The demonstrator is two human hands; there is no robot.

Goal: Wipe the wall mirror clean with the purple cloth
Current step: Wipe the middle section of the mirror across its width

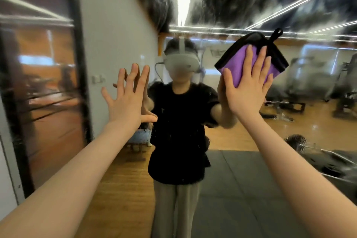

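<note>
Smeared mirror [222,6], reflected gym blurred

Showing as soft matt fabric with black stitched edging and a black hanging loop: the purple cloth [240,68]. Gleaming glossy but smeared with wet, streaky film: the wall mirror [222,6] glass. Reflecting as warm, lightly shiny wood: the floor [241,133]. Lying dull and rubbery-looking: the grey mat [241,189]. Looking smooth, painted matt: the wall [116,25].

We can read no text, label, brand, number or sign anywhere in view, from nine o'clock to three.
</note>
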